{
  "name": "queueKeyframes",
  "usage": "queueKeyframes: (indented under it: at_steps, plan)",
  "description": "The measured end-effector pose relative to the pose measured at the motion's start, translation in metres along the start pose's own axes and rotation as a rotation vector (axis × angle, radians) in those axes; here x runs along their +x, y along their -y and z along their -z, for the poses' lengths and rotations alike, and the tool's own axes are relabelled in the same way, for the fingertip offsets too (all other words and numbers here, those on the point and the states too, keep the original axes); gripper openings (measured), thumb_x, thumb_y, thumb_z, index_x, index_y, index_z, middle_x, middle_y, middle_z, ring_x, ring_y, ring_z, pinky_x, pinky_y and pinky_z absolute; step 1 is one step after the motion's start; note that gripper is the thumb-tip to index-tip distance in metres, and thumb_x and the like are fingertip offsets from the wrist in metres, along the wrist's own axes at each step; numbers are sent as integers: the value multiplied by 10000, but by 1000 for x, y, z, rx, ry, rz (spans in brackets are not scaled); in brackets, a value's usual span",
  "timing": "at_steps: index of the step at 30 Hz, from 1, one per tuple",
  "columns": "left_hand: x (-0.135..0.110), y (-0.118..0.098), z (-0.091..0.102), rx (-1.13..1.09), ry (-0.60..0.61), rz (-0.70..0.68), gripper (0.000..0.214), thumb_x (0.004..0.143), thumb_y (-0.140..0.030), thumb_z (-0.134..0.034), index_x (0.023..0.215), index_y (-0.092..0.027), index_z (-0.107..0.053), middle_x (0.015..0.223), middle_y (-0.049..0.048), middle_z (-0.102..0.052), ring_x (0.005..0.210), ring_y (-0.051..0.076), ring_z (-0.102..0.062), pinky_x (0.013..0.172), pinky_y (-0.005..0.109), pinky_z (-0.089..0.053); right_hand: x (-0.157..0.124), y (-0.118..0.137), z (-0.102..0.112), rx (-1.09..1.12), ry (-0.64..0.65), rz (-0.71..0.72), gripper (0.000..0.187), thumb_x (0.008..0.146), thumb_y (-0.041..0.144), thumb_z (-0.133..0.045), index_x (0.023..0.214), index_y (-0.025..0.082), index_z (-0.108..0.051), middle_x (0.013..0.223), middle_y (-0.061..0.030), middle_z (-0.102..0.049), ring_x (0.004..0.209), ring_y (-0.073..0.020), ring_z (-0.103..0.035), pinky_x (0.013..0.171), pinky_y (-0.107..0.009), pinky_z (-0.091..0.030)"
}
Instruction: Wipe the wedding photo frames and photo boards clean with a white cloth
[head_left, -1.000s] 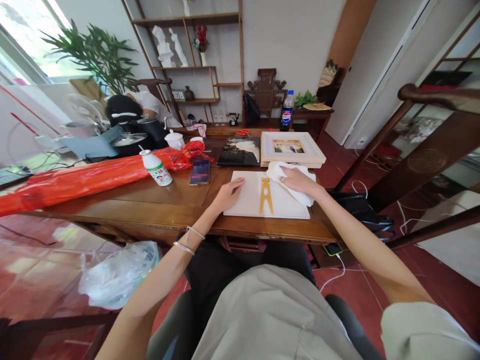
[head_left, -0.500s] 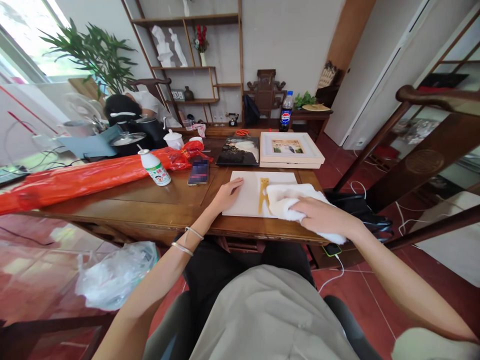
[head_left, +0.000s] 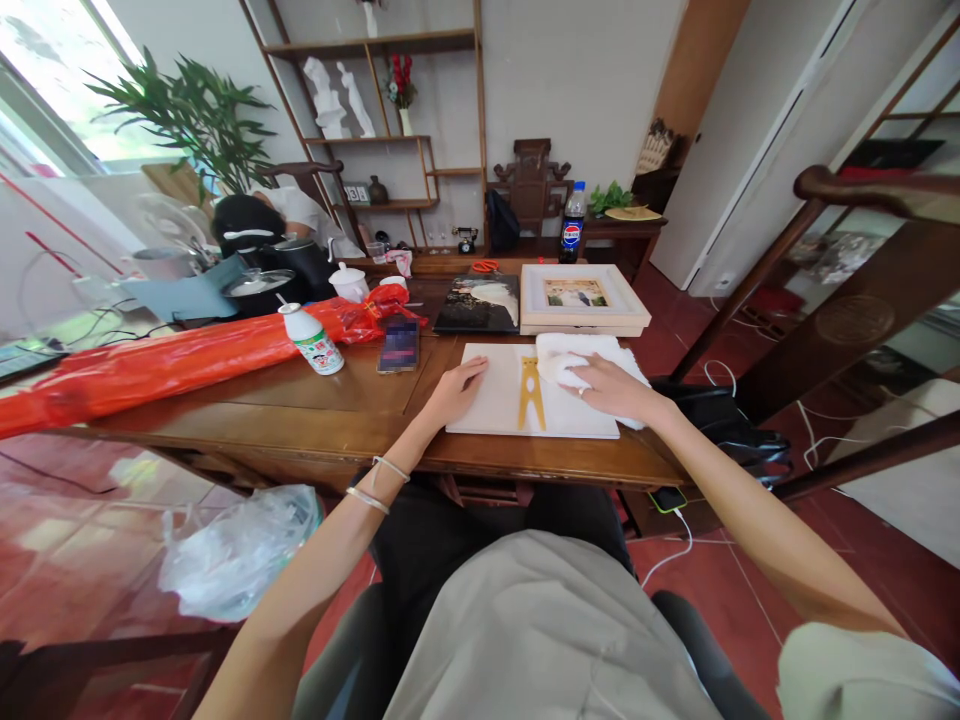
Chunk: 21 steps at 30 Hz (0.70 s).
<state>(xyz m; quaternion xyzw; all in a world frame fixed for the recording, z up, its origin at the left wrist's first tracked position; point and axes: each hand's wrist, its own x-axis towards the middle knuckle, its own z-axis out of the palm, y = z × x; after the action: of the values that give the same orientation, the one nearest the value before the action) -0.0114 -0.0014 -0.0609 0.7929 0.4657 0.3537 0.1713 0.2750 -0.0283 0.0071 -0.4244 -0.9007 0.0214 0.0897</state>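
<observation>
A flat white board (head_left: 495,400) lies near the table's front edge, with a gold, two-legged A-shaped piece (head_left: 531,385) on its face. My left hand (head_left: 456,388) rests on the board's left edge, fingers stretched out and holding nothing. With my right hand (head_left: 596,380) I grip a bunched white towel (head_left: 559,352) and press it on the board's upper right part. The towel hides that corner, and some of it hangs past the board's right edge.
Behind the board lie a white framed photo (head_left: 574,293) and a dark picture panel (head_left: 478,303). To the left are a phone (head_left: 398,346), a white bottle with a straw (head_left: 311,340) and a long red plastic-wrapped bundle (head_left: 172,360). A cola bottle (head_left: 572,225) stands farther back.
My right hand has moved the towel away from me, from the board's lower right to its upper right. More of the gold piece now shows. My left hand has stayed in place.
</observation>
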Motion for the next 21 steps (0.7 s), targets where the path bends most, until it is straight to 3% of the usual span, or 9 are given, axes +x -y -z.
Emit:
queueKeyframes:
  at_steps: [3,7,9,11,14,17,21]
  plan:
    - [0,0,0,13,5,2,398,881,-251,-411,1202,-123,-608,1333,76,-543,1272,203,-474,1126,351,-311,-34,30,18,53,111,57,298,864,203,-431,1054,168,-658,1313,-112,-551,1227,-300,-479,1014,-427,-371]
    - [0,0,0,17,5,-11,409,883,-253,-404,1200,-94,-608,1327,93,-546,1275,210,-470,1129,349,-304,-57,46,28,142,176,112,264,812,180,-491,1010,194,-666,1406,-76,-462,1318,-265,-379,1063,-400,-336]
    - [0,0,0,21,5,-15,410,885,-256,-399,1202,-100,-607,1329,89,-545,1274,209,-471,1127,351,-308,-50,38,22,162,145,118,224,851,305,-508,927,184,-680,1469,-66,-379,1378,-279,-272,1110,-430,-268]
    - [0,0,0,24,5,-16,407,885,-259,-401,1200,-105,-609,1327,87,-546,1269,210,-477,1120,352,-320,-34,20,12,165,108,103,327,874,434,-484,898,176,-683,1506,-55,-318,1413,-300,-164,1142,-467,-184]
    - [0,1,0,23,2,-19,407,883,-259,-405,1198,-102,-610,1327,90,-545,1266,211,-480,1116,353,-326,-2,-13,-2,160,87,38,427,898,507,-406,1056,195,-652,1503,-37,-327,1423,-296,-118,1144,-490,-157]
    - [0,1,1,26,2,-23,411,884,-261,-406,1202,-94,-606,1327,99,-544,1269,207,-477,1118,350,-322,25,-38,-9,141,86,-118,533,895,547,-368,1241,189,-559,1484,-71,-361,1404,-322,-185,1119,-492,-219]
    - [0,2,0,15,0,-29,410,885,-263,-403,1197,-91,-608,1322,105,-548,1266,199,-481,1118,343,-324,38,-51,-5,133,89,-256,608,888,576,-340,1312,170,-496,1420,-125,-446,1297,-350,-400,1049,-469,-335]
